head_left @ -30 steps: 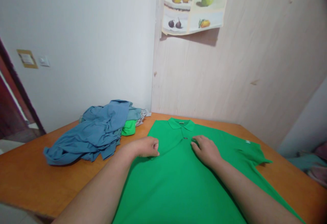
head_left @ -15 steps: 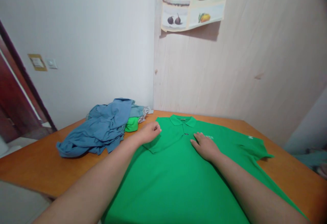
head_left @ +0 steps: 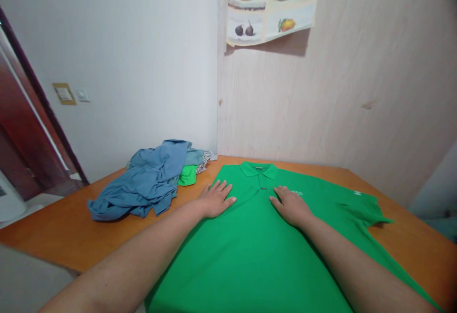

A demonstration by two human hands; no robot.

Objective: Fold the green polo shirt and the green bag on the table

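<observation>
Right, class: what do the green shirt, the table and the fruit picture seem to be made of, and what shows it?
Green shirt: matte fabric, perhaps cotton or a blend; it creases softly.
Table: wood or wood-look board; its orange-brown top has a faint sheen.
Fruit picture: probably paper; its lower edge lifts, casting a shadow.

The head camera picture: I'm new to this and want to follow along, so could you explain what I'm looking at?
There is no machine here: you see a person's bare left hand and right hand. The camera is worn on their head, looking forward and down. On the table lies a green shirt, spread out with its collar at the far end. Left of it sits a rumpled pile of clothes, mostly blue. Both hands lie open on the shirt, and neither seems to grip anything.
</observation>
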